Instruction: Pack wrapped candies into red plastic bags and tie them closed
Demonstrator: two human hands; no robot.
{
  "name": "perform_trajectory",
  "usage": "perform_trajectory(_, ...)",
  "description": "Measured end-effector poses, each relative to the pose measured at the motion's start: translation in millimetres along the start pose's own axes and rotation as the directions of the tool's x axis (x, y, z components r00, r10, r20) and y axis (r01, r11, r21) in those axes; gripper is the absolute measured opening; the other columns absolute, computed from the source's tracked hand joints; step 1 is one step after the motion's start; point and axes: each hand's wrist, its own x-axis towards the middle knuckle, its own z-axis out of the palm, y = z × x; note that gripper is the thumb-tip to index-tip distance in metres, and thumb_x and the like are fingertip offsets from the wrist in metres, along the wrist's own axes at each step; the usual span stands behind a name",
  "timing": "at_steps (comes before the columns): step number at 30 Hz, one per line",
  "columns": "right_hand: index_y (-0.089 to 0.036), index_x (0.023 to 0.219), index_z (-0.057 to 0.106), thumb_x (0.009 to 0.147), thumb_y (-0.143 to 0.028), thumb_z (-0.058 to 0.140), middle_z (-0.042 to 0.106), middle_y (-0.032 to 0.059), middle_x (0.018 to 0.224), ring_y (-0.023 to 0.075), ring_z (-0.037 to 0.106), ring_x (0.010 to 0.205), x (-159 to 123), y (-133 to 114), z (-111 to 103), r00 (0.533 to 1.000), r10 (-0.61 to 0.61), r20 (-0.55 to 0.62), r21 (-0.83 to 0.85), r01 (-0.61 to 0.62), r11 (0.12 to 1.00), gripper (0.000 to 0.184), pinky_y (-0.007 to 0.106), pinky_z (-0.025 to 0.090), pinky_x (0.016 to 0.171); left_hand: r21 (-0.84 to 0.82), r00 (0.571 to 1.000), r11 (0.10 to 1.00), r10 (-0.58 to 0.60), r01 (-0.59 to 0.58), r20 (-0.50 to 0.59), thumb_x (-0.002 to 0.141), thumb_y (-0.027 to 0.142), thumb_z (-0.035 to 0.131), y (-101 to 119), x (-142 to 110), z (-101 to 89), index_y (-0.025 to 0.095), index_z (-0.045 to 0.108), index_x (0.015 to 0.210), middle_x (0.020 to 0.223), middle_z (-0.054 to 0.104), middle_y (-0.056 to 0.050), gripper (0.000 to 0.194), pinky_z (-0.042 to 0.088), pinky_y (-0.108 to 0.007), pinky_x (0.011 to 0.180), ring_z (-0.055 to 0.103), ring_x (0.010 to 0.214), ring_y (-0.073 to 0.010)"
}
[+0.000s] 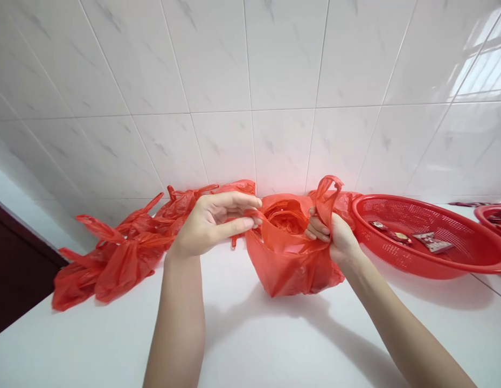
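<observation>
In the middle of the head view, a red plastic bag [283, 264] hangs between my hands with its mouth spread apart. My left hand [218, 221] pinches the bag's left edge between thumb and fingertips. On the other side my right hand [333, 234] is closed around the right handle, whose loop sticks up above the fingers. Crumpled red plastic shows inside the mouth; what lies lower in the bag is hidden. The bag's bottom is close to the white tabletop [242, 345], and I cannot tell whether it touches.
Several tied red bags [125, 253] lie along the wall at the left. A red plastic basket [428, 264] with a few small packets [432, 242] stands at the right. Part of another red basket [482, 213] shows at the far right edge. A tiled wall [218, 145] closes off the back.
</observation>
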Motion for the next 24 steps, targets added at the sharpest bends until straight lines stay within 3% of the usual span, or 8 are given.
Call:
perform_trajectory(3,-0.02,0.062,0.05,0.083,-0.034,0.062,0.027,-0.0095,0.043,0.0065,0.018,0.04,-3.1,11.1,6.6,0.999,0.036,-0.037,-0.125,-0.041,0.991,0.027,0.022,0.027,0.041,-0.093,0.983,0.995,0.052,-0.036,0.174,0.072,0.018,0.083,0.0,-2.2,5.9,0.022,0.08,0.091,0.082,0.077,-0.005,0.02,0.065,-0.034,0.067,0.076,0.073,-0.0225)
perform_trajectory(6,-0.022,0.063,0.044,0.079,-0.045,0.069,0.032,-0.0085,0.048,0.0069,0.023,0.042,-9.1,20.9,15.1,0.999,0.023,-0.049,-0.265,-0.035,0.964,0.037,0.021,0.023,0.04,-0.102,0.961,0.993,0.084,-0.058,0.263,0.077,0.02,0.081,-1.6,0.6,21.8,0.023,0.08,0.093,0.087,0.079,-0.006,0.017,0.065,-0.038,0.076,0.076,0.082,-0.0242)
perform_trajectory(9,-0.021,0.07,0.05,0.076,-0.047,0.072,0.039,-0.0069,0.058,0.0072,0.029,0.047,-16.7,24.6,22.0,0.998,0.013,0.064,-0.347,0.011,0.938,0.034,0.02,0.026,0.043,-0.043,0.961,0.992,0.127,-0.12,0.245,0.083,0.021,0.075,-6.6,5.9,38.1,0.022,0.079,0.101,0.098,0.079,-0.008,0.018,0.063,-0.038,0.088,0.075,0.096,-0.0243)
perform_trajectory(12,-0.021,0.068,0.048,0.079,-0.046,0.067,0.032,-0.0078,0.057,0.007,0.023,0.048,-21.9,23.3,24.4,0.981,0.046,0.189,-0.339,0.021,0.94,0.032,0.021,0.022,0.044,0.049,0.975,0.987,0.143,-0.153,0.173,0.087,0.019,0.069,-14.0,10.1,46.0,0.022,0.077,0.108,0.107,0.078,-0.007,0.023,0.059,-0.037,0.096,0.073,0.104,-0.0225)
perform_trajectory(15,-0.022,0.064,0.04,0.079,-0.041,0.061,0.024,-0.0083,0.054,0.0078,0.016,0.048,-22.5,21.8,22.6,0.969,0.069,0.238,-0.3,0.006,0.954,0.032,0.023,0.018,0.046,0.083,0.98,0.985,0.138,-0.151,0.14,0.088,0.017,0.066,-22.6,12.8,46.1,0.022,0.075,0.113,0.11,0.077,-0.006,0.028,0.058,-0.036,0.099,0.072,0.106,-0.0214)
perform_trajectory(21,-0.022,0.065,0.037,0.088,-0.046,0.054,0.027,-0.0067,0.054,0.0094,0.021,0.047,-20.6,18.2,17.2,0.912,0.027,0.41,-0.205,0.064,0.977,0.037,0.027,0.018,0.048,0.12,0.982,0.984,0.115,-0.134,0.149,0.088,0.014,0.062,-33.2,15.5,42.3,0.025,0.066,0.131,0.131,0.07,-0.006,0.045,0.053,-0.037,0.107,0.065,0.123,-0.0233)
perform_trajectory(24,-0.022,0.066,0.035,0.09,-0.044,0.06,0.027,-0.0076,0.056,0.0084,0.021,0.048,-21.4,15.0,17.2,0.924,0.043,0.379,-0.252,0.059,0.966,0.041,0.025,0.017,0.048,0.046,0.981,0.992,0.111,-0.119,0.157,0.088,0.016,0.062,-30.9,14.7,42.2,0.026,0.065,0.132,0.134,0.068,-0.007,0.045,0.052,-0.039,0.107,0.064,0.125,-0.0244)
